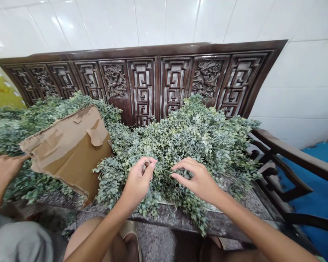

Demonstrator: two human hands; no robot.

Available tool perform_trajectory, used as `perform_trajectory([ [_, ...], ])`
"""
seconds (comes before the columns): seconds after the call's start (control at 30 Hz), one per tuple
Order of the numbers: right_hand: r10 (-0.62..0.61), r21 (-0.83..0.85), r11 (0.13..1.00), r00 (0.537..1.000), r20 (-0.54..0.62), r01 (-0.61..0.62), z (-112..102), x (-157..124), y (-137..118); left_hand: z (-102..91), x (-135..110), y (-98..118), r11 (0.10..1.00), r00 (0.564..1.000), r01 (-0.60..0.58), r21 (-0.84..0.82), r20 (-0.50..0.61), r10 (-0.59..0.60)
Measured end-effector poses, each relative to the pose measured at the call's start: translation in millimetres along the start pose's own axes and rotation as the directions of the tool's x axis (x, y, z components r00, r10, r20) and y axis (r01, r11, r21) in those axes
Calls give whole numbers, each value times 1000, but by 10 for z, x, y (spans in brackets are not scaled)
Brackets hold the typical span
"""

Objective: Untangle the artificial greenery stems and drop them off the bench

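Observation:
A big heap of artificial greenery (207, 134), with small grey-green leaves and thin stems, lies on the wooden bench in front of me. My left hand (139, 178) is closed at the heap's near side, its thumb and forefinger pinched on a thin green stem. To its right, my right hand (194, 178) has thumb and forefinger nearly together on a thin stem. Leaves behind the fingers blend with both stems, so I cannot tell whether they are one piece.
At the left, another person's hand (8, 169) is at the edge of a torn cardboard piece (73, 153). More greenery (5, 127) lies behind it. The dark bench has a carved backrest (158, 83) and a right armrest (289, 149). Blue material (317, 174) is beyond the armrest.

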State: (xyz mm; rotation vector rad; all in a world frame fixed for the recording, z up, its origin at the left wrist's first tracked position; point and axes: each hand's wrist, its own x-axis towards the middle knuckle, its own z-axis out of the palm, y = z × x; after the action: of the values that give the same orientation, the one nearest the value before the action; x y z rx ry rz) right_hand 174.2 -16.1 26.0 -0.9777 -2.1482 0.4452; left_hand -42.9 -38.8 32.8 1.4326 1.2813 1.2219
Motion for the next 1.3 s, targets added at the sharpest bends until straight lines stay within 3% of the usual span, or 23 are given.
perform_trajectory([
  [0.13,-22,10,1000,1000,-5,22,3,-16,51,28,3,-59,997,995,-40,66,96,33],
  [0.37,2,83,997,1000,13,-3,42,-31,18,95,-11,-115,973,983,-105,206,170,70],
  [0.7,57,172,983,997,55,-65,131,-39,-5,133,-77,-60,968,978,-125,217,190,84],
  [1.0,-97,-19,995,995,-11,97,234,-62,34,162,-82,-144,956,990,-84,281,131,49],
  [1.13,-170,-61,984,985,-18,169,284,-69,51,172,-86,-163,956,982,-24,292,188,-32],
  [1.3,-224,-120,968,975,2,223,233,-43,23,159,-81,-130,961,979,-40,275,204,-18],
])
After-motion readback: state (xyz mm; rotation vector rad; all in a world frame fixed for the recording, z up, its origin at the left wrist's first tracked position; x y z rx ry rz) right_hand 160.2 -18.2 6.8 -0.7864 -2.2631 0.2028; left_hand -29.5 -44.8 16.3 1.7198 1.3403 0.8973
